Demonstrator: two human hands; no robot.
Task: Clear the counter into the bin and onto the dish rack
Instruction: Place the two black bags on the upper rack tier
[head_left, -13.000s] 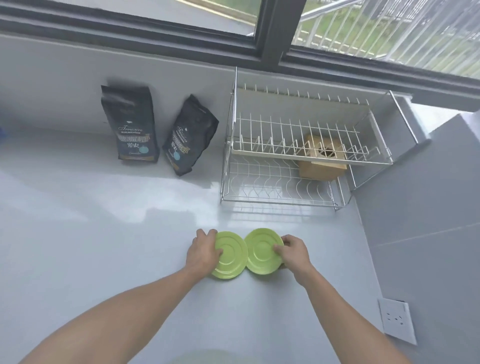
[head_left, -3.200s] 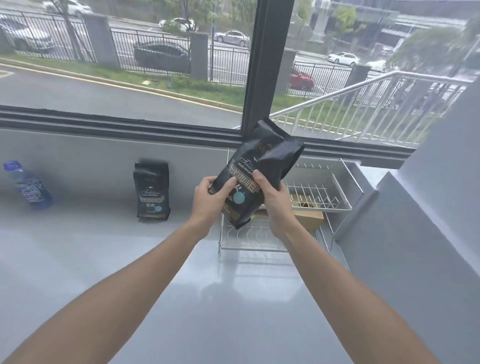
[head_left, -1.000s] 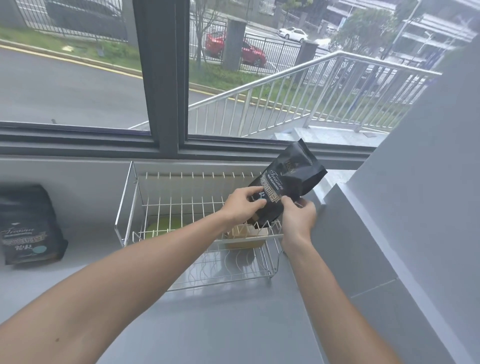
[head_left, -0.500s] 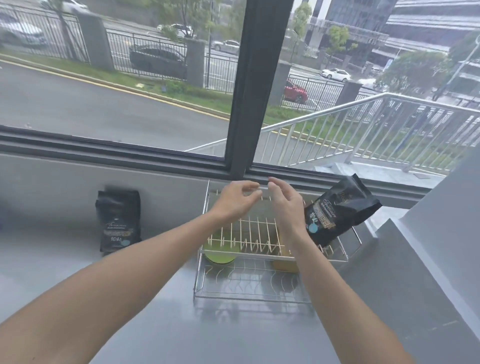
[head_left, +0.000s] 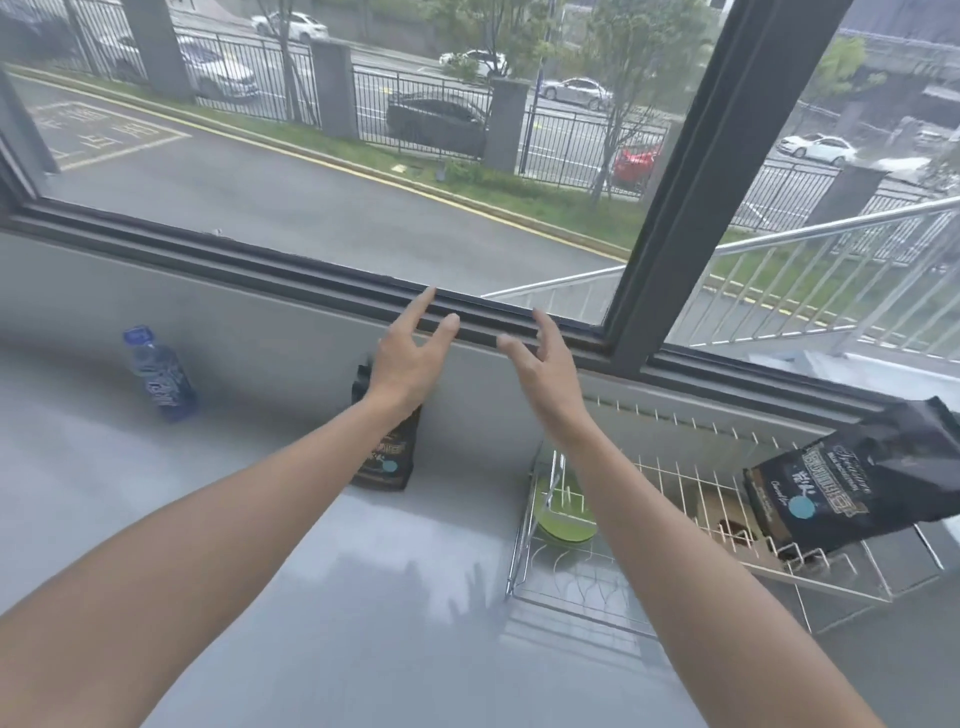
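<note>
Both hands are raised with fingers spread, nothing in either grip: left hand (head_left: 410, 364) in front of a coffee bag (head_left: 387, 457) on the desk (head_left: 260, 519), right hand (head_left: 545, 369) above the dish rack (head_left: 675, 519). Another coffee bag (head_left: 852, 483) lies tilted on the rack's upper shelf, a green plate (head_left: 563, 522) below. A water bottle (head_left: 158, 374) stands far left.

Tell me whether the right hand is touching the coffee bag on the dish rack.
Apart. The head view shows the right hand open and raised by the window frame, with bare wall and rack wires between it and the coffee bag on the dish rack.
</note>
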